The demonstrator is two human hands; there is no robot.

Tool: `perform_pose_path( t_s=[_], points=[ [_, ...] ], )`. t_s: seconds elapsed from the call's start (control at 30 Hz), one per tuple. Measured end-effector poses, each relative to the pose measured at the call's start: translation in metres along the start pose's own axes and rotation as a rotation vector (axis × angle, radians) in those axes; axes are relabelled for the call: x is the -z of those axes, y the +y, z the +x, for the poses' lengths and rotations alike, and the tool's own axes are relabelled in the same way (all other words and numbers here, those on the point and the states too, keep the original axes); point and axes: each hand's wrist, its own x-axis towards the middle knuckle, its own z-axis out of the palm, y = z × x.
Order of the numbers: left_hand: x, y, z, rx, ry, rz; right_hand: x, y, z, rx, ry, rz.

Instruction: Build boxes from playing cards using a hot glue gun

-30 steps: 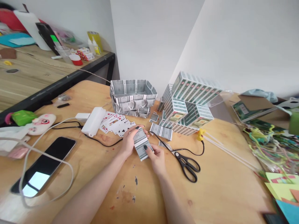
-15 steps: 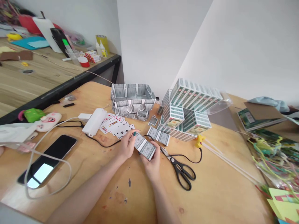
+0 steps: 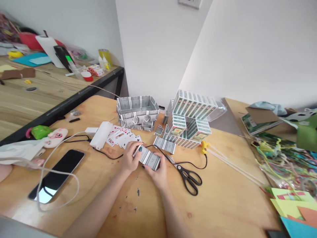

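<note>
While the table (image 3: pixel 223 198) carries scissors (image 3: pixel 189 178) just to the right, the step in hand looks like pressing flat a strip of joined playing cards (image 3: pixel 150 159) at the table's middle. The left hand (image 3: pixel 130 158) pinches its left end and the right hand (image 3: pixel 158 170) clasps its right end. Any further crease would, I judge, call for squared edges.

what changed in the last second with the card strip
The folded card strip was turned from steeply angled to lying crosswise, low over the table. The left hand and right hand still grip its ends. Scissors, loose cards and phone stayed put.
</note>
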Motion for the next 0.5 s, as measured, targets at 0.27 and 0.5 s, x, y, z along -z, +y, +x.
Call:
perform_pose_path(
  t_s=[0.27, 0.5],
  points=[
    [0.026, 0.023, 0.023, -0.304, 0.080, 0.187, 0.000, -0.004, -0.005, 0.087, 0.175, -0.155],
    [0.055, 0.038, 0.112, -0.285, -0.011, 0.319, 0.008, -0.001, -0.019, -0.047, 0.108, 0.023]
  ],
)
